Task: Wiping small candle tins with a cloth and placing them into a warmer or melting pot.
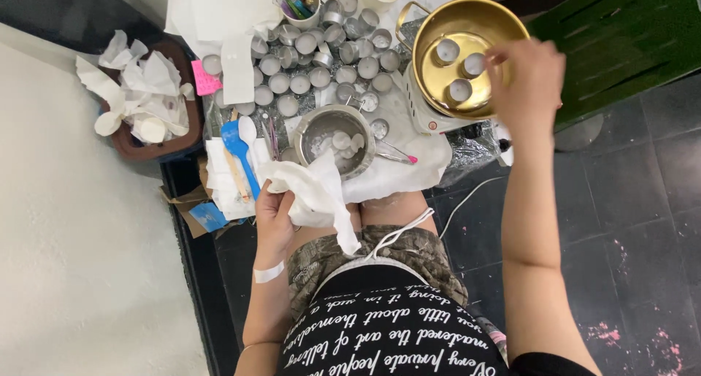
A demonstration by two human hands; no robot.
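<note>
While the person sits on the dark tiled floor (628,201), the left hand (276,219) clenches a crumpled white cloth (318,193) just in front of the knees, with the fabric spilling out to the right of the fist. The right hand (529,80) reaches farther out and to the right, fingers curled over the near right rim of a gold pan (438,29); it hides whatever the fingertips meet there, so I cannot tell whether it grips anything. Three small tealight cups (447,51) with white wax sit inside the pan, which rests on a small white hotplate (420,113). Just beyond the cloth stands a steel pot (314,128) holding a few white wax discs. Farther away, many more empty metal tealight cups (321,58) crowd together in a loose cluster. A blue spatula (239,153) and a white spoon (248,131) lie to the left of the pot, and well to the left a brown bowl (193,120) is heaped with used white tissues. A mug of pens (299,7) stands at the far edge.
</note>
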